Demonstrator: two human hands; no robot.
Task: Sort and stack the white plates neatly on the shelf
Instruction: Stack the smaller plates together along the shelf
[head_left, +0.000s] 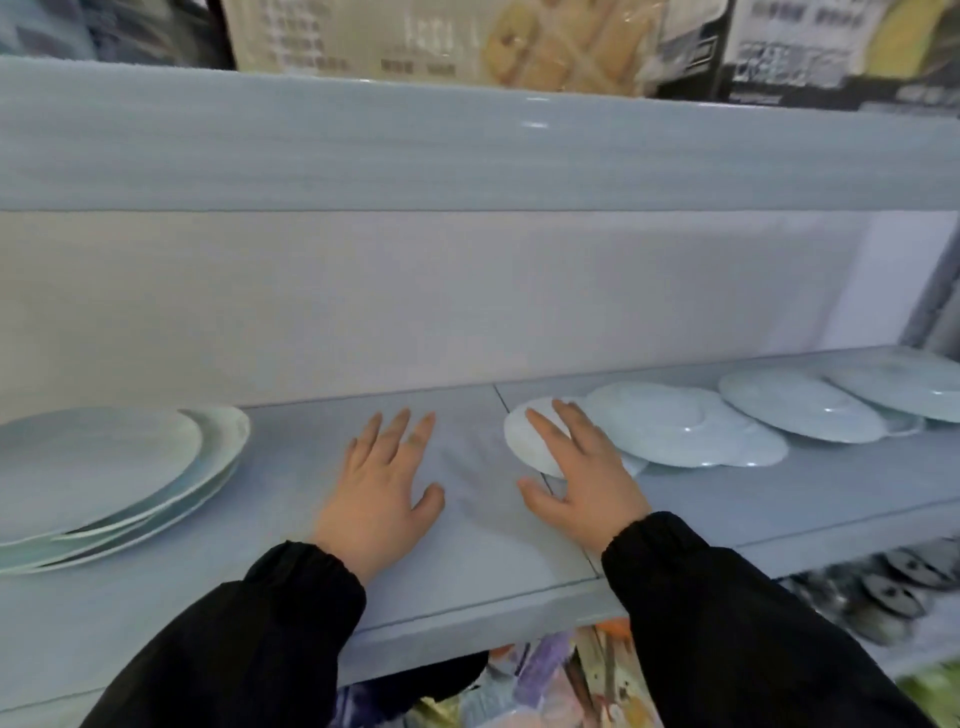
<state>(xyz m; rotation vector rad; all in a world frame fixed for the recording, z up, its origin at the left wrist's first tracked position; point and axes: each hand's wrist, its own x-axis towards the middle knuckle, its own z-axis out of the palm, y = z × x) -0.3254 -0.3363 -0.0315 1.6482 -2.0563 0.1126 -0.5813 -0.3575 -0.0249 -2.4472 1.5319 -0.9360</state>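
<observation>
Left hand (376, 488) spread flat mid-shelf (467, 545); right hand (582, 467), fingers splayed, rests on a small plate (524, 436) holding nothing.

White plates (675, 423) on a pale grey-blue shelf (467, 530); black sleeves (727, 597); a beige printed box (441, 36) overhead.

Stacked white plates (98, 467) left, overlapping plates (685, 426) right — maybe unsorted

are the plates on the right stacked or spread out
Spread out: the right plates lie in an overlapping row along the shelf, unlike the left stack.
</observation>
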